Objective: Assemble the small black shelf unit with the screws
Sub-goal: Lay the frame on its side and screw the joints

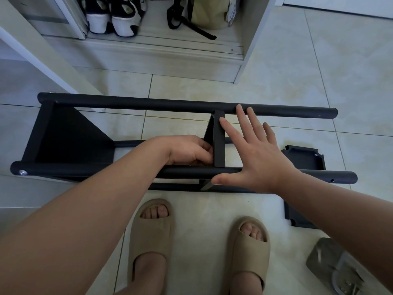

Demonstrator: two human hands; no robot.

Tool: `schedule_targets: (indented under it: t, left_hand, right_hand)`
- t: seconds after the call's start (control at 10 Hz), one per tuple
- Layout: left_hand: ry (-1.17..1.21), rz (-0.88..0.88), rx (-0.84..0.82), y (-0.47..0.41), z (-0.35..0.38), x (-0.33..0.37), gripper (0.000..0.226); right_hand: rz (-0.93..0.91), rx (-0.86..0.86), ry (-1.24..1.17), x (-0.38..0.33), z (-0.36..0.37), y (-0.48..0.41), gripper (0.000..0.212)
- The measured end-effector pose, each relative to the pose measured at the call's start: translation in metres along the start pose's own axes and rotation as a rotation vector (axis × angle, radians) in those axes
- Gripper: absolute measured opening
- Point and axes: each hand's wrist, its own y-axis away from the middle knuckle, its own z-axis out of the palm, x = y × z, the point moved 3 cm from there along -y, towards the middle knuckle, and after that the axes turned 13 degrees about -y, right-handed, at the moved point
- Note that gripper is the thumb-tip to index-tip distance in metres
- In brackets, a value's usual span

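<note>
Shelf unit (pixel 70 135) lies on its side with poles running left-right, left hand (pixel 189 151) curled gripping the middle panel (pixel 219 141) at its fingertips, right hand (pixel 255 152) flat and spread, touching the panel's right side, left nearer.

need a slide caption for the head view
Shelf frame on its side on the tiles: left hand grips the middle panel, open right hand spans the frame beside it.
</note>
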Motion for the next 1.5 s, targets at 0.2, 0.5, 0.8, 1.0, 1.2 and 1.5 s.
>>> schedule_targets:
  t: [0.2,0.5,0.8,1.0,1.2,1.5]
  left_hand:
    - [0.063,-0.014,-0.029,0.0021,0.0016,0.0017,0.024]
    - [0.142,0.027,-0.033,0.0036,0.0012,0.0042,0.026]
    - [0.109,-0.006,-0.030,-0.0010,0.0016,-0.0004,0.014]
    - [0.092,0.006,-0.024,-0.0012,-0.0004,0.0004,0.016]
    - [0.118,0.015,-0.014,0.0017,0.0016,0.0036,0.033]
    - [0.090,-0.028,-0.026,-0.0005,0.0031,0.0029,0.012]
  right_hand:
    - [0.000,0.001,0.005,0.0003,0.0009,-0.0004,0.125]
    - [-0.002,0.007,-0.004,0.0008,0.0008,-0.0003,0.126]
    - [-0.004,0.005,0.001,0.0003,0.0005,-0.0004,0.125]
    - [-0.005,0.005,-0.002,0.0003,0.0006,-0.0004,0.125]
    - [-0.006,0.007,-0.001,0.0010,0.0011,-0.0005,0.125]
    - [-0.008,0.009,-0.009,0.0008,0.0011,-0.0004,0.125]
